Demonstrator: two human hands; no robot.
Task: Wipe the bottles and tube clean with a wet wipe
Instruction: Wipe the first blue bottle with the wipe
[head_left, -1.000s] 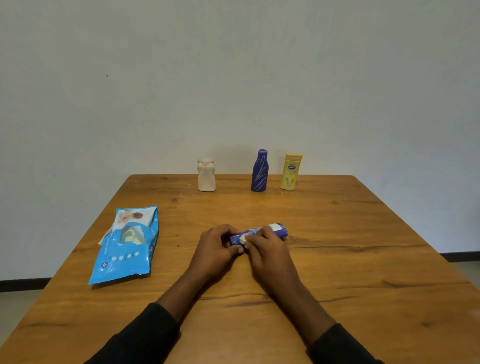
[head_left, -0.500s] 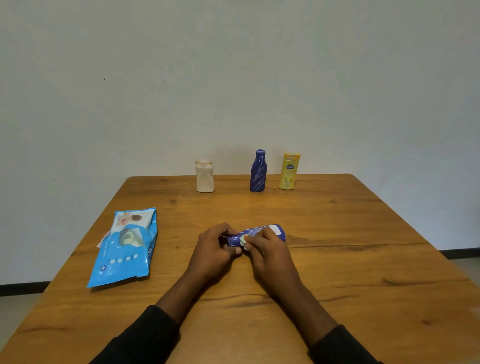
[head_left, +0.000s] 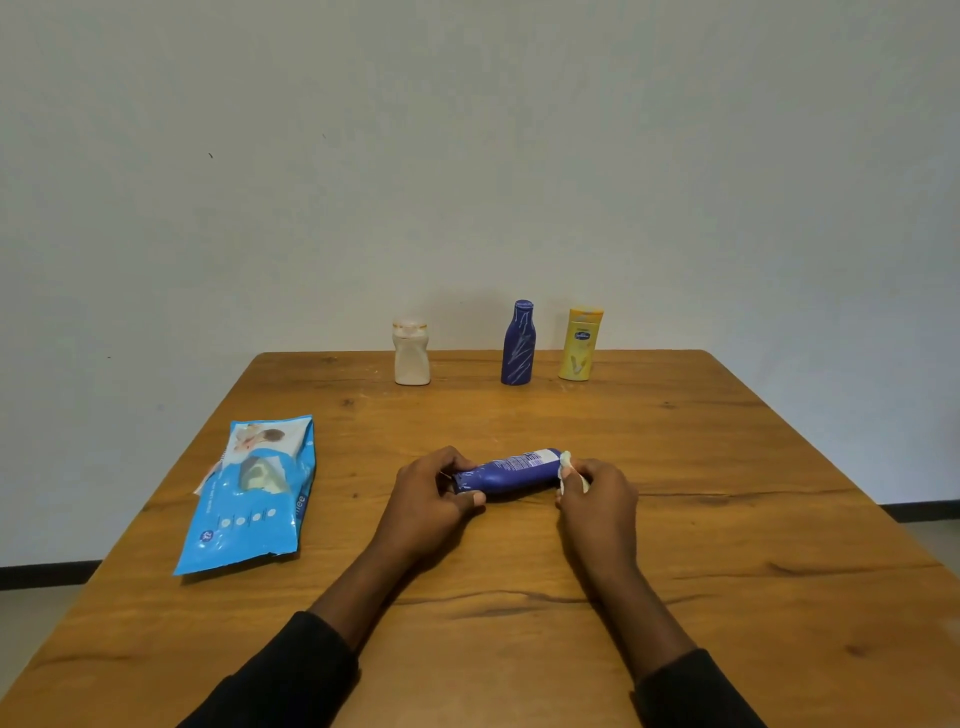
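A dark blue tube (head_left: 511, 473) lies on its side at the middle of the wooden table (head_left: 727, 519). My left hand (head_left: 434, 496) grips its left end. My right hand (head_left: 597, 496) pinches a small white wet wipe (head_left: 566, 464) against the tube's right end. At the table's far edge stand three bottles: a cream one (head_left: 411, 352), a blue one (head_left: 518, 344) and a yellow one (head_left: 581, 344).
A light blue pack of wet wipes (head_left: 254, 493) lies flat at the table's left, its flap lifted. A plain wall stands right behind the bottles. The table's right edge runs past my right forearm.
My right hand has slid the wipe rightward along the tube, from near my left hand to the tube's right end. Most of the tube's body now shows.
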